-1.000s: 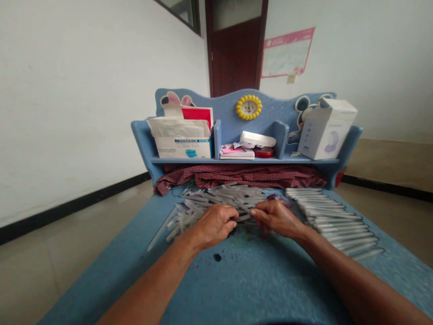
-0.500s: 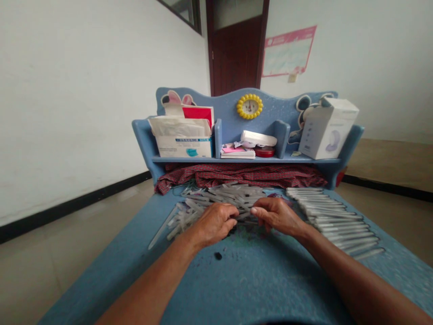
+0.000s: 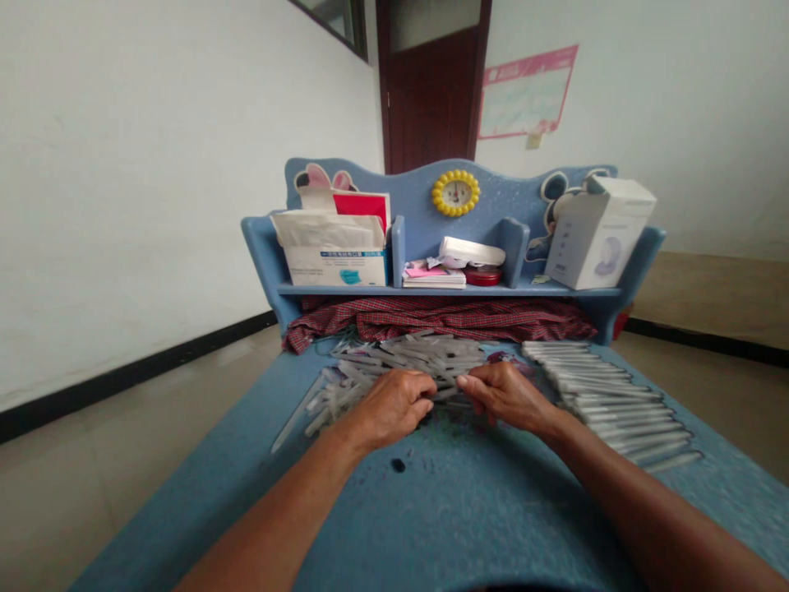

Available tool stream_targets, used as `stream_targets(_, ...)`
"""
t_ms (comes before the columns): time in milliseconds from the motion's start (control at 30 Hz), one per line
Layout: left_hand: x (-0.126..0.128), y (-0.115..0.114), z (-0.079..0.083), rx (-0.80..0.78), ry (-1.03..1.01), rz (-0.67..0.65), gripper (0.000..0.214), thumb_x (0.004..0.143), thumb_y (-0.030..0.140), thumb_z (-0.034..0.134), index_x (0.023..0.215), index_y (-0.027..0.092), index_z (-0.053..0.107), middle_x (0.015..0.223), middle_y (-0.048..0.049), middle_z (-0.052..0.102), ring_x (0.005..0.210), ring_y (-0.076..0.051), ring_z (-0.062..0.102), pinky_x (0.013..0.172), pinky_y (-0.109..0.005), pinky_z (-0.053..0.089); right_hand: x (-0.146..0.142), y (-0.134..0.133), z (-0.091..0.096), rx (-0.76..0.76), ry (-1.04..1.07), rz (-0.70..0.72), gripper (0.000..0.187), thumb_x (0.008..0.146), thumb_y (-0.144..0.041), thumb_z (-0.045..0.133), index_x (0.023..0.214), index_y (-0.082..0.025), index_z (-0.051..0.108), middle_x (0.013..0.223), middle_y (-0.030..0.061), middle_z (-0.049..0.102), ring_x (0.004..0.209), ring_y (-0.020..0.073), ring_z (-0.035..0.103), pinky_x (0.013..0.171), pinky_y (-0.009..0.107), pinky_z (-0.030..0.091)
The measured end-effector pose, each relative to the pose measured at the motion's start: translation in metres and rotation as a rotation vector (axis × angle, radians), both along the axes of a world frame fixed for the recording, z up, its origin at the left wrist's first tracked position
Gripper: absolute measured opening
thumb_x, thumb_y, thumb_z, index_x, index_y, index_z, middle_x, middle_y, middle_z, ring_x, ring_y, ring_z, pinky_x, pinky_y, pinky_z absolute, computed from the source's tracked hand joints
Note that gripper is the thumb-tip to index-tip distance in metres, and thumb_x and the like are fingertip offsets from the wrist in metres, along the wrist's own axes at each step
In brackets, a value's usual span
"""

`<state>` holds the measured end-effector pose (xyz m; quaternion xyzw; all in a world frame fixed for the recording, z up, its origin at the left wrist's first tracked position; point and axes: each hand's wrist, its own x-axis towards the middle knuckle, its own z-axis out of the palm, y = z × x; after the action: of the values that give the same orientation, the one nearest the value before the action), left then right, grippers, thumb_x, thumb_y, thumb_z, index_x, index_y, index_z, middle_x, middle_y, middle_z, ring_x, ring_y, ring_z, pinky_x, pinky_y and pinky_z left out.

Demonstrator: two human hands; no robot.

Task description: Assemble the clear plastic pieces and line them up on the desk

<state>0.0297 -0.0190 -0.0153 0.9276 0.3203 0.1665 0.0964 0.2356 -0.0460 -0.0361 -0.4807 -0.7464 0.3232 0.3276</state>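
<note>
A loose heap of grey stick-like pieces [image 3: 400, 358] lies on the blue desk [image 3: 444, 510] in front of me. My left hand [image 3: 394, 404] and my right hand [image 3: 505, 395] rest at the near edge of the heap, fingers curled, pinching one grey piece [image 3: 445, 395] between them. To the right, a neat row of longer grey sticks [image 3: 607, 399] lies side by side on the desk.
A blue shelf [image 3: 431, 289] at the back holds a white box of masks [image 3: 336, 255], papers [image 3: 432, 278], a red tin and a tilted white carton [image 3: 595, 234]. Red checked cloth [image 3: 431, 316] lies under it. A small dark bit [image 3: 398, 465] sits near my left wrist.
Both hands have stayed at the heap's near edge; the fingers shifted slightly on the grey piece. The view moved a little.
</note>
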Motion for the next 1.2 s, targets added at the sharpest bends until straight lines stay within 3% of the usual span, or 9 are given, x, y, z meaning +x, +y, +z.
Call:
stream_targets(167, 0.0, -0.001, 0.0, 0.0, 0.003, 0.006, 0.011, 0.074, 0.017, 0.05, 0.078, 0.017, 0.06, 0.074, -0.0013, 0.059, 0.071, -0.014, 0.054, 0.066, -0.022, 0.038, 0.0, -0.001, 0.0, -0.027, 0.035, 0.006, 0.029, 0.077, -0.046, 0.052, 0.073, -0.017, 0.053, 0.053, -0.0035, 0.051, 0.04, 0.0086, 0.049, 0.037, 0.017, 0.034)
stream_targets(300, 0.0, -0.001, 0.0, 0.007, 0.008, 0.002, 0.011, 0.074, 0.017, 0.05, 0.079, 0.017, 0.06, 0.076, -0.0021, 0.059, 0.073, -0.014, 0.055, 0.068, -0.023, 0.038, 0.0, -0.001, 0.0, 0.008, -0.012, 0.014, 0.04, 0.082, -0.047, 0.043, 0.057, -0.016, 0.048, 0.048, -0.0024, 0.048, 0.037, 0.0083, 0.047, 0.036, 0.018, 0.032)
stream_targets(467, 0.0, 0.0, -0.001, 0.024, 0.023, 0.012, 0.008, 0.074, 0.017, 0.051, 0.077, 0.017, 0.059, 0.075, -0.0018, 0.059, 0.073, -0.014, 0.054, 0.067, -0.023, 0.038, 0.0, 0.0, -0.001, -0.014, 0.011, 0.005, 0.034, 0.078, -0.049, 0.048, 0.068, -0.017, 0.052, 0.052, -0.0032, 0.051, 0.039, 0.0088, 0.05, 0.036, 0.018, 0.035)
stream_targets(667, 0.002, -0.002, -0.001, 0.095, 0.043, 0.039, 0.003, 0.072, 0.017, 0.055, 0.075, 0.017, 0.056, 0.075, -0.0014, 0.058, 0.071, -0.014, 0.053, 0.064, -0.023, 0.037, -0.004, -0.001, -0.003, -0.029, -0.003, -0.001, 0.041, 0.081, -0.05, 0.042, 0.056, -0.018, 0.045, 0.047, -0.0031, 0.049, 0.036, 0.0082, 0.048, 0.035, 0.018, 0.032)
stream_targets(967, 0.004, -0.005, -0.001, 0.234, 0.133, 0.065, 0.009, 0.075, 0.018, 0.052, 0.083, 0.016, 0.057, 0.082, -0.0053, 0.057, 0.08, -0.018, 0.053, 0.07, -0.027, 0.04, -0.011, -0.004, -0.002, -0.094, 0.06, -0.066, 0.044, 0.08, -0.052, 0.042, 0.054, -0.017, 0.046, 0.044, -0.0023, 0.051, 0.032, 0.0076, 0.047, 0.032, 0.017, 0.031)
stream_targets(1200, 0.004, -0.003, -0.003, 0.299, 0.171, 0.077, 0.007, 0.077, 0.019, 0.051, 0.077, 0.016, 0.057, 0.081, -0.0057, 0.056, 0.08, -0.018, 0.052, 0.07, -0.028, 0.041, -0.013, -0.005, -0.004, -0.121, 0.107, -0.064, 0.046, 0.079, -0.054, 0.043, 0.053, -0.016, 0.046, 0.042, -0.0021, 0.051, 0.03, 0.0068, 0.046, 0.03, 0.016, 0.03)
